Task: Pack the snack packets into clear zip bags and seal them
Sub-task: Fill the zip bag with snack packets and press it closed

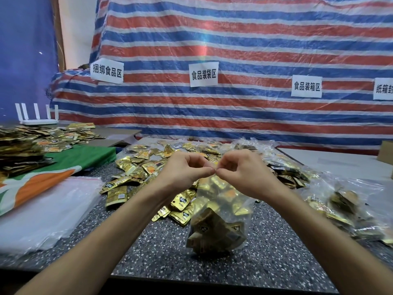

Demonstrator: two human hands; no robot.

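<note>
At the near middle of a speckled table (212, 267), the left hand (187, 169) and right hand (240, 170) pinch the top edge of a clear zip bag (225, 201) filled with gold snack packets (214, 228); loose packets (136, 167) lie just beyond, empty bags (49, 209) stacked at left.

One filled zip bag (219, 220) is held up. Behind it are four white signs (203, 74) and one router (38, 121) with five antennas. Left of it lies one stack of empty bags (42, 209). The loose gold packets (136, 169) are too many to count.
</note>
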